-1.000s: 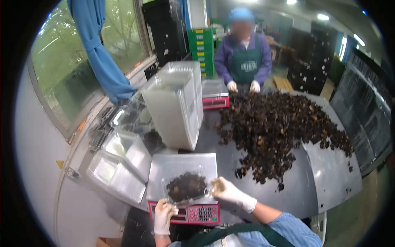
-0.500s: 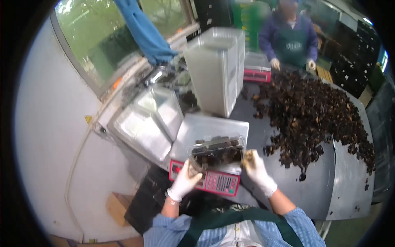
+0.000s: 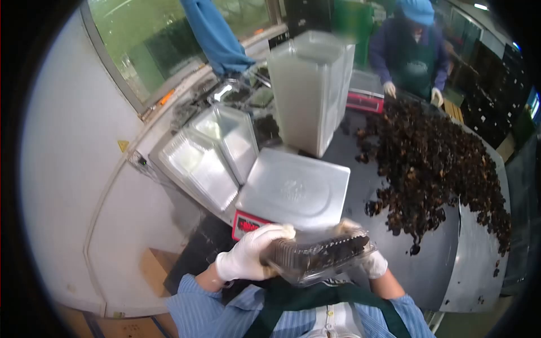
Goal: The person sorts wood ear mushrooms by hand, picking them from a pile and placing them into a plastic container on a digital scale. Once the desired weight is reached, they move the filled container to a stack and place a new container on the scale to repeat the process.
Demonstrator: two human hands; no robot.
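A clear plastic clamshell box [image 3: 318, 256] filled with dark pieces, which look like wood ear mushrooms, is held tilted close to my body. My gloved left hand [image 3: 253, 253] grips its left end. At the right end my gloved right hand [image 3: 369, 256] is closed round the box, its fingers partly hidden behind it. Just beyond them stands a weighing scale [image 3: 293, 191] with a bare metal pan and a red front, its keypad mostly covered by the box and my hands.
Loose dark pieces [image 3: 439, 169] cover much of the metal table's right side. Tall stacks of clear plastic boxes [image 3: 310, 96] and a shorter open stack [image 3: 200, 169] stand beyond and left of the scale. Across the table is a co-worker [image 3: 414, 53] near a second scale [image 3: 363, 101].
The clamshell box has come off the scale pan toward my body and tilted. My right hand has moved from beside the box to gripping its right end.
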